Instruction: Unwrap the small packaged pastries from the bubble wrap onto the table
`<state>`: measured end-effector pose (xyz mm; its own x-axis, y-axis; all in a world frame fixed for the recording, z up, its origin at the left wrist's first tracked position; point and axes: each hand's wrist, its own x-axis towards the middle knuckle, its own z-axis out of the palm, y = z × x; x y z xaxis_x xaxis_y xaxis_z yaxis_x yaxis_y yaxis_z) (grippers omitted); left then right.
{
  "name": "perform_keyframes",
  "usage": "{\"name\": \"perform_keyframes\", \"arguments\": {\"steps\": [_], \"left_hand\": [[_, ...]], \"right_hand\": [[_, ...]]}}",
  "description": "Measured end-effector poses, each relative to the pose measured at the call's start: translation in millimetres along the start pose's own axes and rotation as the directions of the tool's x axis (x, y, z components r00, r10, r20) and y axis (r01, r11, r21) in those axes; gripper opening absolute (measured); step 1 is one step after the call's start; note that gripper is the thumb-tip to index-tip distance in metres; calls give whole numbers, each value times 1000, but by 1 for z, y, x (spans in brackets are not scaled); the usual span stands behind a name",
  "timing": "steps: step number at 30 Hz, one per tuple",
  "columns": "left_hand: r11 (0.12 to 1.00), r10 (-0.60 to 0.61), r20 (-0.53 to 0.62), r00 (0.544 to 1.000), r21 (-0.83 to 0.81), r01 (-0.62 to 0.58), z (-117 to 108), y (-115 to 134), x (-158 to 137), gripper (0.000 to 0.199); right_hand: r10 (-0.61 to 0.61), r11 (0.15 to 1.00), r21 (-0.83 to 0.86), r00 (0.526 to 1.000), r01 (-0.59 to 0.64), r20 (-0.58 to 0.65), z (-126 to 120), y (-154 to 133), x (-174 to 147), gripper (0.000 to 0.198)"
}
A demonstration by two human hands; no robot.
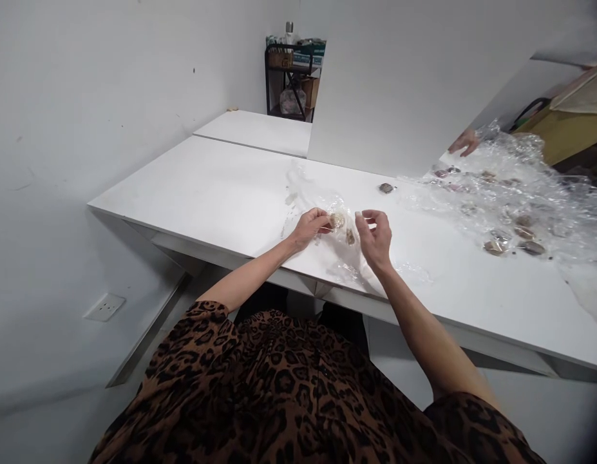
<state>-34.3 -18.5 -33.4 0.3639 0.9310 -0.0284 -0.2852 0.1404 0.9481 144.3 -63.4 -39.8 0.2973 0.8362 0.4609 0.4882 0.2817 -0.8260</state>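
My left hand (309, 229) pinches clear, crinkled plastic film (347, 200) at its near left side. Right by its fingertips, a pale gold-brown roundish piece (337, 220) lies in the film. A smaller brown piece (350, 236) sits between my two hands, also among the plastic. My right hand (374, 238) is raised at the film's right side, thumb up and fingers curled toward it. Its fingertips look closed on the plastic edge, though the thin film there is hard to make out.
A dark brown piece (386, 187) lies alone on the white table (206, 187). To the right spreads a heap of clear plastic (563, 200) with several brown and pinkish pieces. Another person's hand (465, 142) is beyond it. A white panel (399, 84) stands behind; a black shelf (291, 69) is farther back.
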Motion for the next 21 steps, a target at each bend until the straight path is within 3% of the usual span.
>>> {"name": "perform_keyframes", "arguments": {"steps": [1, 3, 5, 7, 10, 12, 16, 21], "left_hand": [[1000, 7, 22, 1000, -10, -7, -2, 1, 0, 15], [999, 21, 68, 997, -28, -19, -2, 2, 0, 16], [999, 2, 91, 996, -36, 2, 0, 2, -1, 17], [999, -36, 26, 999, -10, 36, 5, 0, -2, 21], [992, 16, -99, 995, 125, -3, 13, -5, -6, 36], [962, 86, -54, 995, 263, -69, 16, -8, -9, 40], [909, 82, 34, 996, 407, -89, 17, -15, -6, 24], [970, 30, -98, 995, 244, -5, 13, -10, 0, 7]], "right_hand": [[114, 988, 99, 992, -118, 46, -3, 0, 5, 51], [290, 896, 267, 923, -355, 254, -5, 2, 12, 58], [360, 786, 365, 850, -498, 385, -3, 3, 14, 60], [364, 769, 427, 875, -475, 319, 1, 3, 11, 60], [280, 865, 411, 957, -288, 80, 8, 1, 6, 57], [228, 905, 365, 974, -217, 13, 11, -3, 4, 55], [190, 899, 386, 978, -208, 85, 10, -11, 2, 49], [341, 760, 543, 930, -357, 134, -4, -10, 4, 47]]}}
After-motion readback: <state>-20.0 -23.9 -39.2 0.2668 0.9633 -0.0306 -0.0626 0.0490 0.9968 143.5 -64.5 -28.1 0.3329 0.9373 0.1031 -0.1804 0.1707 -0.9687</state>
